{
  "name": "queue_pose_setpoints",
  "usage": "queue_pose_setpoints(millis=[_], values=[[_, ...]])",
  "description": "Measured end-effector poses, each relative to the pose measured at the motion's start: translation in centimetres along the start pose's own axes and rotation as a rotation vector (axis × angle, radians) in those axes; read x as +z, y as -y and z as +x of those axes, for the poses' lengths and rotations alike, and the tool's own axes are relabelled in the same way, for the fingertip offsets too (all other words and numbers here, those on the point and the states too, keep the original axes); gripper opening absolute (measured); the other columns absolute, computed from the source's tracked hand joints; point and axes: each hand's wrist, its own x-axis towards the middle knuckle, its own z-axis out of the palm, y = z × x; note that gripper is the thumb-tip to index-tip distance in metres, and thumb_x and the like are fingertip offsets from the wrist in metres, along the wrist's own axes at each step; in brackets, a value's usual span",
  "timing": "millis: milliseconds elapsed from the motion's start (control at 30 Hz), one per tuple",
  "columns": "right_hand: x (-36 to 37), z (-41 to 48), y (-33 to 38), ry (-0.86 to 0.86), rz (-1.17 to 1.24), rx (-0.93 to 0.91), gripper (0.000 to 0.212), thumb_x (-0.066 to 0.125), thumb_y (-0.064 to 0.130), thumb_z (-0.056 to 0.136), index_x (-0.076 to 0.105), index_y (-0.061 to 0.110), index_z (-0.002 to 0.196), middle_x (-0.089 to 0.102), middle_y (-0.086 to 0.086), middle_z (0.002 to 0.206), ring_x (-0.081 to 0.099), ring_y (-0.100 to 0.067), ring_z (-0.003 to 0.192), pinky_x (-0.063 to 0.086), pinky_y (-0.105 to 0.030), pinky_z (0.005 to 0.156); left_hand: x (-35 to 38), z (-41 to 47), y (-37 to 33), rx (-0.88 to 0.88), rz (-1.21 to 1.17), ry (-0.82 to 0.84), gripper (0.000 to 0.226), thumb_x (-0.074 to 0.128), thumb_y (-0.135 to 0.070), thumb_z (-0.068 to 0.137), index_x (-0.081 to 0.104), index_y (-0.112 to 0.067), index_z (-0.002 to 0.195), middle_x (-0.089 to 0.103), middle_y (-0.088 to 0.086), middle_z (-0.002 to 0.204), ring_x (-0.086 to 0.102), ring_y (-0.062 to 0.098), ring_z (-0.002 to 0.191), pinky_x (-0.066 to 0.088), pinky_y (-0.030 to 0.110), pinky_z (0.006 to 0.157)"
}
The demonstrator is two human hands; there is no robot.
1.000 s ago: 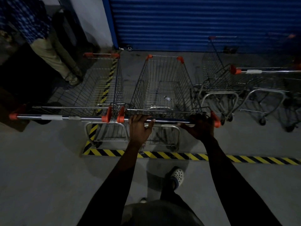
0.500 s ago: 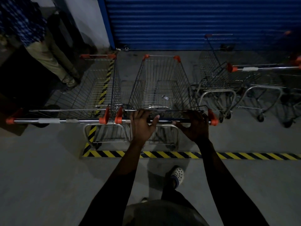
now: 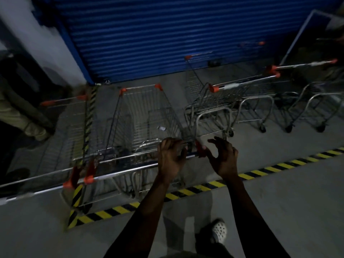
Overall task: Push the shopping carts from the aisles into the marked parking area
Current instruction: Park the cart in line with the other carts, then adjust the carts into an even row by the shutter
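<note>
Broadly, backed at twelve o'clock by a blue roller shutter (image 3: 167, 34), over grey floor (image 3: 297, 192) edged with yellow-and-black striped tape (image 3: 186, 191) running from seven to three o'clock. Past that tape, dead centre: the shopping cart (image 3: 145, 116) in hand, nose toward the shutter, basket inside the marked bay, rear end seemingly right at the line. Flanked at nine o'clock by a second cart (image 3: 70, 131) and from one to three o'clock by a row of nested carts (image 3: 242, 101).

Left hand (image 3: 170, 157) wrapped round the cart handle (image 3: 126, 169), fingers curled over the bar. Right hand (image 3: 226, 159) off it, fingers spread and holding nothing, just beside the orange end cap (image 3: 200, 148).

Judged as the close of the parking step. Probably calls only for letting go with the left, perhaps after a last nudge to square the cart with its neighbour, then fetching another.

Hard to make out in the gloom and blur: the wheels, and a small pale scrap (image 3: 161, 128) in the basket. Cut off at nine o'clock: a bystander's legs (image 3: 22, 118) and the far end of the second cart's handle
</note>
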Motion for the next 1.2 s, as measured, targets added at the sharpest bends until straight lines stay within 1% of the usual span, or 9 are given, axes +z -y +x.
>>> queue_pose_setpoints(millis=[200, 367, 500, 533, 700, 767, 933, 1100, 1200], values=[[-4.3, 3.7, -7.9, 0.029, 0.068, 0.118, 0.045, 0.064, 0.058, 0.095, 0.068, 0.026, 0.126, 0.067, -0.001, 0.132, 0.061, -0.027, 0.121, 0.055, -0.045, 0.090, 7.9, 5.1, -4.8, -0.082, -0.006, 0.070, 0.024, 0.058, -0.030, 0.090, 0.078, -0.017, 0.094, 0.071, 0.005, 0.113, 0.062, 0.031, 0.113, 0.048, 0.041, 0.101], [-7.5, 6.0, -13.7, 0.083, 0.161, 0.262, 0.039, 0.072, 0.045, 0.094, 0.067, 0.025, 0.128, 0.066, -0.002, 0.132, 0.057, -0.029, 0.124, 0.049, -0.044, 0.100, 14.6, 7.8, -8.5, -0.104, -0.094, 0.066, 0.020, 0.061, -0.027, 0.090, 0.078, -0.017, 0.092, 0.072, 0.000, 0.108, 0.064, 0.027, 0.112, 0.046, 0.042, 0.101], [-9.4, 7.6, -16.7, 0.075, 0.217, 0.318, 0.039, 0.074, 0.034, 0.095, 0.070, 0.012, 0.128, 0.068, -0.009, 0.131, 0.058, -0.027, 0.123, 0.030, -0.005, 0.100, 18.3, 9.2, -11.3, -0.068, -0.129, 0.117, 0.019, 0.062, -0.022, 0.087, 0.078, -0.011, 0.090, 0.072, 0.006, 0.104, 0.066, 0.030, 0.105, 0.054, 0.046, 0.088], [-9.4, 7.8, -17.5, 0.090, 0.230, 0.336, 0.040, 0.074, 0.035, 0.095, 0.070, 0.013, 0.128, 0.068, -0.008, 0.131, 0.058, -0.027, 0.124, 0.027, -0.002, 0.097, 19.2, 9.6, -11.7, -0.061, -0.126, 0.133, 0.022, 0.060, -0.024, 0.088, 0.078, -0.012, 0.092, 0.072, 0.006, 0.105, 0.066, 0.030, 0.105, 0.054, 0.046, 0.088], [-9.6, 9.5, -21.2, 0.112, 0.319, 0.422, 0.041, 0.068, 0.046, 0.096, 0.069, 0.021, 0.129, 0.066, -0.001, 0.132, 0.054, -0.023, 0.127, 0.045, -0.035, 0.103, 23.5, 11.7, -12.4, -0.112, -0.105, 0.252, 0.032, 0.052, -0.031, 0.091, 0.077, -0.015, 0.102, 0.072, 0.002, 0.114, 0.065, 0.023, 0.107, 0.051, 0.043, 0.096], [-9.3, 10.9, -22.6, 0.102, 0.343, 0.433, 0.042, 0.068, 0.045, 0.096, 0.069, 0.018, 0.128, 0.066, -0.002, 0.130, 0.055, -0.021, 0.127, 0.046, -0.034, 0.101, 25.3, 13.0, -12.6, -0.143, -0.093, 0.278, 0.035, 0.051, -0.035, 0.090, 0.078, -0.018, 0.103, 0.071, 0.000, 0.115, 0.064, 0.021, 0.106, 0.049, 0.039, 0.097], [-7.2, 16.2, -28.2, 0.140, 0.345, 0.439, 0.058, 0.053, 0.074, 0.092, 0.066, 0.030, 0.127, 0.064, 0.006, 0.131, 0.053, -0.021, 0.129, 0.051, -0.044, 0.100, 31.4, 18.4, -11.9, -0.198, -0.108, 0.301, 0.035, 0.052, -0.036, 0.090, 0.077, -0.020, 0.107, 0.072, 0.000, 0.113, 0.064, 0.023, 0.109, 0.050, 0.040, 0.099], [-4.9, 25.7, -33.9, 0.179, 0.294, 0.379, 0.044, 0.067, 0.051, 0.094, 0.068, 0.021, 0.126, 0.066, 0.000, 0.128, 0.057, -0.024, 0.124, 0.050, -0.044, 0.101, 38.5, 27.7, -10.1, -0.163, -0.112, 0.226, 0.029, 0.058, -0.024, 0.086, 0.078, -0.014, 0.104, 0.075, 0.007, 0.110, 0.068, 0.027, 0.105, 0.050, 0.037, 0.097], [-4.1, 32.8, -36.6, 0.211, 0.245, 0.311, 0.034, 0.077, 0.029, 0.092, 0.070, 0.018, 0.124, 0.067, -0.003, 0.126, 0.056, -0.016, 0.118, 0.045, -0.024, 0.099, 42.1, 34.1, -8.8, -0.110, -0.091, 0.175, 0.037, 0.054, -0.031, 0.086, 0.075, -0.013, 0.111, 0.073, 0.011, 0.113, 0.066, 0.028, 0.105, 0.052, 0.039, 0.095]])
